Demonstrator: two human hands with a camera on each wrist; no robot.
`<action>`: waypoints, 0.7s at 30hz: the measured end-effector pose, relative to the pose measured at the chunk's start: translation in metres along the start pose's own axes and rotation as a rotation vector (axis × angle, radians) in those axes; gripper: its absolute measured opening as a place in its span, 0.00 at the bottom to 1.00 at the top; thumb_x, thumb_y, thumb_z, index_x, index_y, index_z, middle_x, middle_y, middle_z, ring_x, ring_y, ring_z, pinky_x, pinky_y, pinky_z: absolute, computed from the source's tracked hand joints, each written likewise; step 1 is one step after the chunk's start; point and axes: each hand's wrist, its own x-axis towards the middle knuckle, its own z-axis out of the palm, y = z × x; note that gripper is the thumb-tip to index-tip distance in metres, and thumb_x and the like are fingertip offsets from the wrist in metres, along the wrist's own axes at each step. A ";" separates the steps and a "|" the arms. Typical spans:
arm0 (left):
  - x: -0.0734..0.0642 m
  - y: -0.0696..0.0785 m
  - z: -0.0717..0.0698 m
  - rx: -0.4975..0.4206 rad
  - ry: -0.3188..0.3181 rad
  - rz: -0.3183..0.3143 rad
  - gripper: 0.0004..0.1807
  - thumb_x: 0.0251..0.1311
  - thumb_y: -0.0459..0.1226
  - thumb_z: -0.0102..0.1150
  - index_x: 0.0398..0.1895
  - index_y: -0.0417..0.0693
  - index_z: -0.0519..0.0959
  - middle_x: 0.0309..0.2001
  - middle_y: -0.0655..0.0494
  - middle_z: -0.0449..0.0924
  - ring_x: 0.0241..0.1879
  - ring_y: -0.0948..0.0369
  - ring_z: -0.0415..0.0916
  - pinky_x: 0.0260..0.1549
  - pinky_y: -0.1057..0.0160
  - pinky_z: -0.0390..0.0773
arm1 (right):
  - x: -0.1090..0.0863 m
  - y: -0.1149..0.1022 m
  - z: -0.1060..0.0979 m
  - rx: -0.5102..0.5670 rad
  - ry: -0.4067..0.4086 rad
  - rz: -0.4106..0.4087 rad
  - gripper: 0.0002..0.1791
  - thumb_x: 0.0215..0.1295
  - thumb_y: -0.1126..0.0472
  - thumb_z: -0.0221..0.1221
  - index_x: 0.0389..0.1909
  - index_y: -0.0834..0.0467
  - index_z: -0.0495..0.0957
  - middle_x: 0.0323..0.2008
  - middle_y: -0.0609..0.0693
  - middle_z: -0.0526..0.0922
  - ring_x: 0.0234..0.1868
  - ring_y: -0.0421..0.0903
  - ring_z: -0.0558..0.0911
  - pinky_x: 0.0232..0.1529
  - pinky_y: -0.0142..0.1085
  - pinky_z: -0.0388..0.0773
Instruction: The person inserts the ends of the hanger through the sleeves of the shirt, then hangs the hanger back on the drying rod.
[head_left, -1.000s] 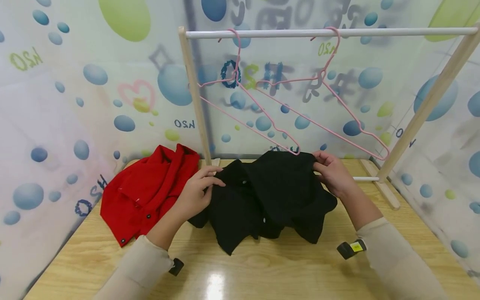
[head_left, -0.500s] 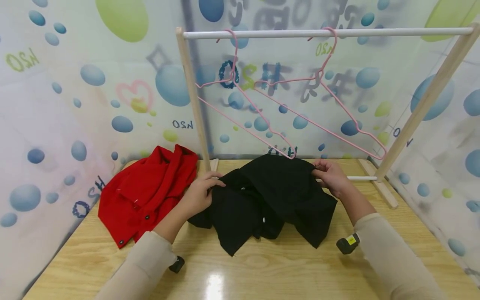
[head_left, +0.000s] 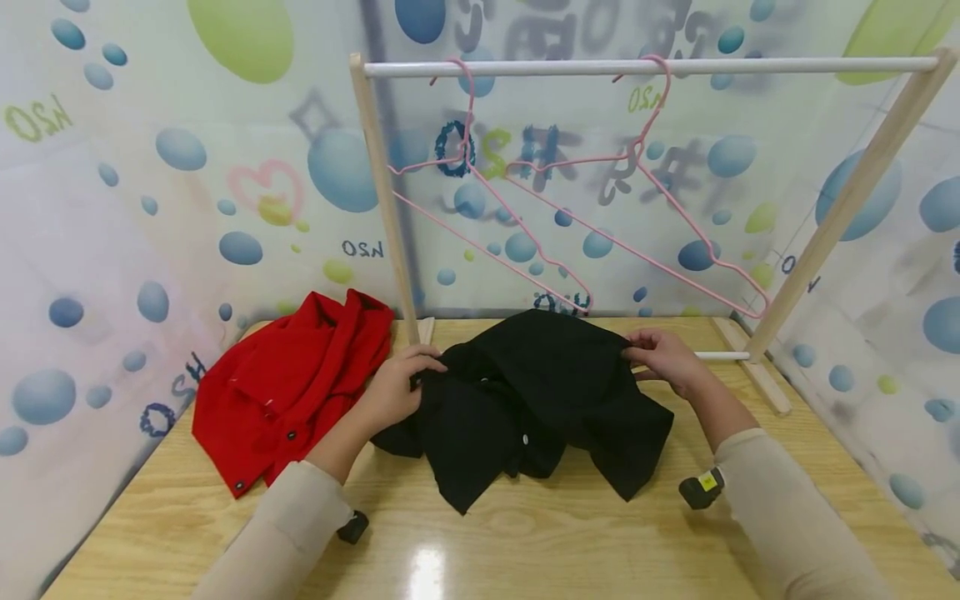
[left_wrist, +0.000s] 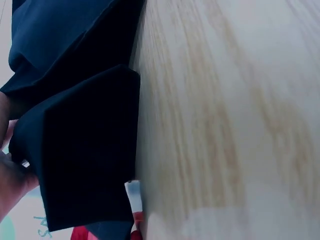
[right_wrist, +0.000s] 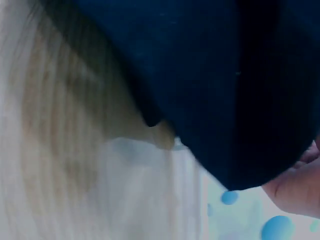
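Observation:
A black buttoned shirt (head_left: 570, 375) lies bunched on the table, its far part lifted between the two hands. My left hand (head_left: 399, 385) pinches its left edge, with the thumb tucked behind the cloth. At the upper right edge, my right hand (head_left: 666, 360) pinches the fabric between thumb and fingers. Small pale buttons show along the shirt's middle. In the left wrist view the black cloth (left_wrist: 90, 150) hangs in a fold from the fingers. The right wrist view shows a dark drooping corner (right_wrist: 230, 150) beside the right thumb.
A red shirt (head_left: 292, 383) with dark buttons lies crumpled at the left. Behind stands a rack with wooden posts and a white rail (head_left: 570, 68). Two pink hangers (head_left: 525, 233) hang from it, their lower ends near the black shirt. The wooden table (head_left: 525, 550) extends toward me.
The black shirt's raised far edge has sunk slightly, and its lower right corner has spread and dropped toward me. Both hands keep their grip, the right one slightly lower. The head view has shifted slightly.

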 end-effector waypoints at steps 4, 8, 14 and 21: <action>-0.002 0.000 -0.006 -0.037 -0.046 -0.041 0.20 0.49 0.17 0.57 0.45 0.40 0.82 0.55 0.40 0.76 0.56 0.44 0.73 0.47 0.48 0.79 | -0.009 -0.013 0.000 -0.206 0.014 -0.039 0.22 0.71 0.64 0.53 0.59 0.75 0.66 0.49 0.66 0.76 0.48 0.55 0.80 0.49 0.48 0.80; -0.006 0.005 -0.020 -0.119 -0.136 -0.110 0.21 0.50 0.22 0.65 0.49 0.42 0.81 0.58 0.42 0.73 0.60 0.47 0.69 0.53 0.47 0.75 | -0.028 -0.033 0.005 -0.489 0.098 -0.108 0.25 0.71 0.59 0.56 0.61 0.71 0.67 0.55 0.69 0.73 0.55 0.64 0.75 0.52 0.55 0.75; -0.010 0.016 -0.040 -0.206 -0.217 -0.152 0.23 0.51 0.25 0.65 0.53 0.43 0.79 0.62 0.45 0.71 0.62 0.49 0.66 0.54 0.41 0.72 | -0.068 -0.052 0.034 -0.752 0.229 -0.417 0.18 0.64 0.62 0.63 0.50 0.68 0.76 0.47 0.65 0.77 0.46 0.62 0.78 0.44 0.54 0.77; -0.011 0.021 -0.042 -0.129 -0.071 -0.222 0.15 0.57 0.28 0.65 0.49 0.38 0.81 0.50 0.46 0.79 0.48 0.48 0.78 0.46 0.45 0.79 | -0.100 -0.041 0.083 -0.894 0.205 -0.617 0.29 0.53 0.45 0.71 0.47 0.61 0.78 0.49 0.56 0.76 0.48 0.55 0.76 0.46 0.50 0.77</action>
